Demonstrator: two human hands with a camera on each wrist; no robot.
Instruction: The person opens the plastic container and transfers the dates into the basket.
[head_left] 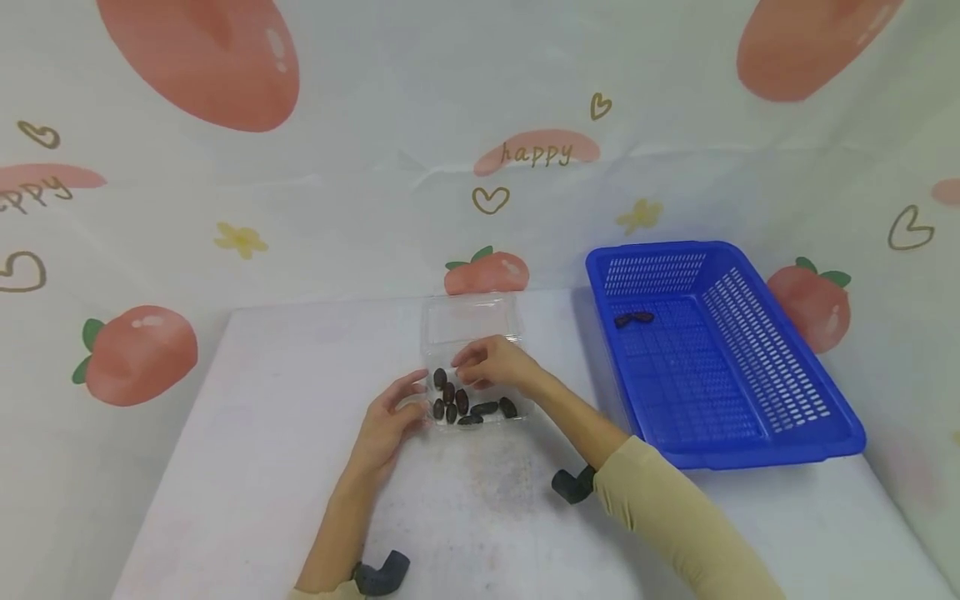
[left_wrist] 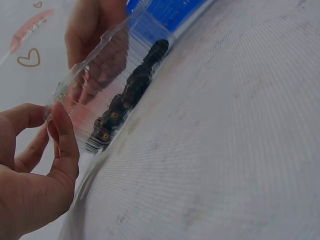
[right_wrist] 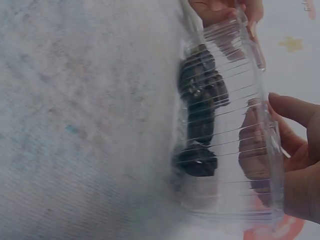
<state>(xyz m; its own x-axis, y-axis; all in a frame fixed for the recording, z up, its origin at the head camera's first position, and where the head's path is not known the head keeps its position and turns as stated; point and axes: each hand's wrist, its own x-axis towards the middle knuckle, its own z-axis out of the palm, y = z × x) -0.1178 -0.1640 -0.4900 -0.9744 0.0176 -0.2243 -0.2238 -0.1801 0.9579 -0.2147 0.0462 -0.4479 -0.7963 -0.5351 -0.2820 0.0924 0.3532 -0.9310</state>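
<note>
A clear plastic clamshell box (head_left: 491,426) sits on the table with its lid (head_left: 468,321) folded back. Several dark brown dates (head_left: 462,402) lie in its base, mostly toward the left and front. At the box's left side, my left hand (head_left: 386,425) pinches the rim between thumb and fingers, as the left wrist view shows. My right hand (head_left: 498,365) reaches over the back right part of the box, fingers loosely bent down inside it. Through the clear wall in the right wrist view, no date shows between those fingers (right_wrist: 252,135).
To the right stands a blue plastic basket (head_left: 750,454) with slotted walls. A couple of dates (head_left: 634,318) lie near its back left corner. A white cloth backdrop (head_left: 360,225) printed with fruit and hearts hangs behind the white table (head_left: 285,400).
</note>
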